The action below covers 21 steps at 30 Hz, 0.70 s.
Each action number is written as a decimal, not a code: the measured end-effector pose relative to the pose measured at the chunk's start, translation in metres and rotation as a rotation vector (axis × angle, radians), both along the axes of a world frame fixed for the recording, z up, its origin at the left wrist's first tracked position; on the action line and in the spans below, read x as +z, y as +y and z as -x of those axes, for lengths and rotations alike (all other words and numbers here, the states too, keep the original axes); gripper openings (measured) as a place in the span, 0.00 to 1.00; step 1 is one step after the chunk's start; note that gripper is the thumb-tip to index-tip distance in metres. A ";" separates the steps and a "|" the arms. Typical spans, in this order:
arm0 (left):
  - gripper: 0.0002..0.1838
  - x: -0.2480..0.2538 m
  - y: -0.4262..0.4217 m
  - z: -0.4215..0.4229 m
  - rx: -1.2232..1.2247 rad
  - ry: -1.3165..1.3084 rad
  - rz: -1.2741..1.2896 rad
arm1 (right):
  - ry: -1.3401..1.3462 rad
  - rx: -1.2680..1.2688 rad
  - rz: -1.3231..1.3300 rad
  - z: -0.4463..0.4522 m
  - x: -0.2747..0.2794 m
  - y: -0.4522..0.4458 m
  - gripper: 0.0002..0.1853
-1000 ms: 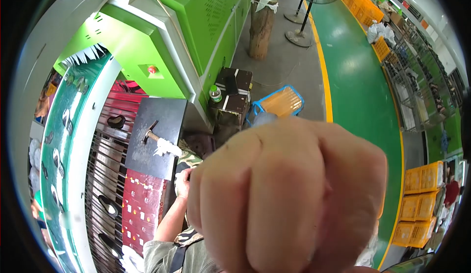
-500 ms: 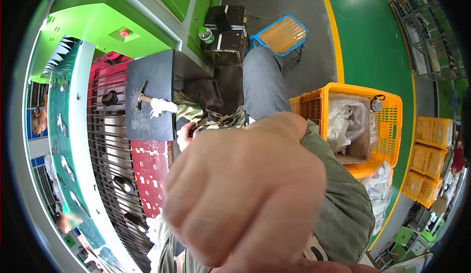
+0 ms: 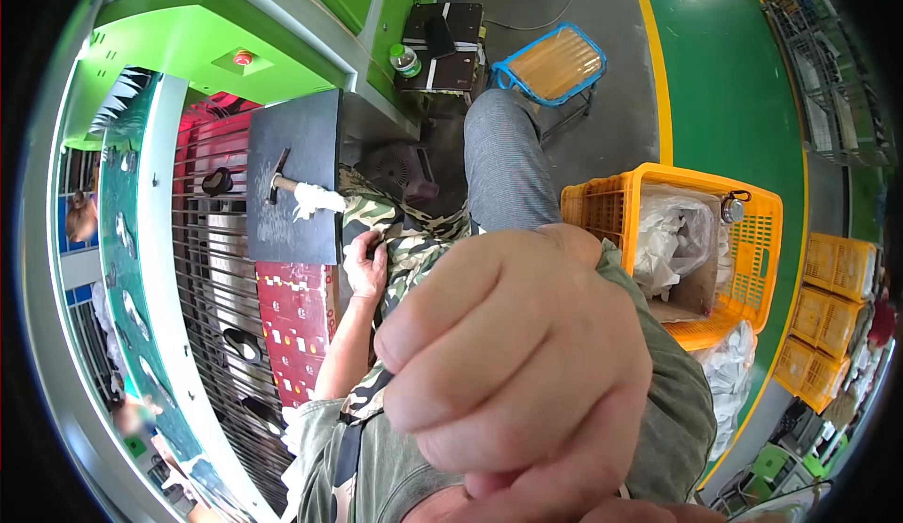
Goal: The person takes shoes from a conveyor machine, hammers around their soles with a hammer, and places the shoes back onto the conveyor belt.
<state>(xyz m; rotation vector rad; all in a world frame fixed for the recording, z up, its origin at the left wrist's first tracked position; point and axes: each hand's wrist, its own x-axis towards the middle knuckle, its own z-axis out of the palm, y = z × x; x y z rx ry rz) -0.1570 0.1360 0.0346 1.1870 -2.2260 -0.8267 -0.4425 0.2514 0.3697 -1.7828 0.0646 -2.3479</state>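
Note:
Close to the camera, my right hand (image 3: 527,354) fills the middle of the view. Its fingers are curled into a fist with the knuckles toward me, and whatever the fingertips hold, if anything, is hidden. My left hand (image 3: 365,264) rests on the camouflage apron (image 3: 409,231) over my lap, with thumb and fingers apart and nothing in it. Near it, on a black board (image 3: 293,128), lies a hammer (image 3: 279,180) whose handle end has white cloth (image 3: 317,200) around or against it.
A red carton (image 3: 293,325) sits below the board, beside a rack (image 3: 212,288) with dark shoe-like pieces. On my right stands an orange crate (image 3: 767,250) with white wrappings. Ahead are a blue-framed stool (image 3: 550,62) and a small dark table (image 3: 461,71) with a bottle (image 3: 404,60).
My right fist has shifted to the right and shows more sharply. My left hand and forearm, mostly covered before, now show. The whole view has moved slightly.

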 end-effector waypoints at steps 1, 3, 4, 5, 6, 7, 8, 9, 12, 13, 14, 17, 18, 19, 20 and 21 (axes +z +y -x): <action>0.14 -0.002 0.000 -0.001 0.002 0.002 0.001 | 0.016 -0.050 -0.004 0.000 -0.001 0.000 0.06; 0.13 -0.011 -0.004 -0.009 -0.017 -0.005 0.037 | 0.079 -0.108 -0.043 -0.002 -0.019 -0.013 0.05; 0.13 -0.037 -0.010 -0.023 0.051 -0.076 -0.077 | 0.127 -0.069 -0.063 -0.001 -0.033 -0.026 0.01; 0.13 -0.062 -0.015 -0.036 0.055 -0.065 -0.073 | 0.180 -0.033 -0.084 0.002 -0.051 -0.039 0.04; 0.12 -0.083 -0.022 -0.043 0.049 -0.070 -0.091 | 0.259 -0.157 -0.241 0.004 -0.070 -0.046 0.05; 0.12 -0.095 -0.027 -0.041 0.041 -0.067 -0.103 | 0.342 -0.290 -0.388 0.006 -0.090 -0.054 0.06; 0.12 -0.002 0.002 -0.002 0.002 -0.136 0.134 | 0.356 -0.361 -0.505 0.005 -0.106 -0.063 0.09; 0.12 -0.007 0.002 -0.003 0.014 -0.084 0.110 | 0.419 -0.458 -0.655 0.008 -0.134 -0.071 0.08; 0.13 -0.002 0.003 -0.001 -0.002 -0.006 0.015 | 0.401 -0.531 -0.894 0.020 -0.205 -0.088 0.04; 0.14 0.001 0.004 0.000 -0.014 -0.024 0.060 | 0.453 -0.570 -0.990 0.026 -0.229 -0.090 0.05; 0.15 -0.001 0.004 0.000 -0.023 -0.028 0.090 | 0.503 -0.584 -1.083 0.032 -0.254 -0.093 0.05; 0.15 0.016 0.002 0.008 -0.167 -0.089 0.255 | 0.594 -0.581 -1.175 0.030 -0.278 -0.097 0.06; 0.15 0.020 0.003 0.009 -0.181 -0.099 0.239 | 0.527 -0.496 -1.200 0.024 -0.278 -0.099 0.06; 0.14 0.017 0.002 0.008 -0.166 -0.108 0.219 | 0.505 -0.456 -1.237 0.022 -0.277 -0.100 0.06; 0.14 0.017 0.001 0.008 -0.167 -0.101 0.222 | 0.509 -0.462 -1.234 0.022 -0.280 -0.102 0.06; 0.14 0.016 0.000 0.007 -0.145 -0.064 0.197 | 0.561 -0.509 -1.242 0.021 -0.284 -0.104 0.06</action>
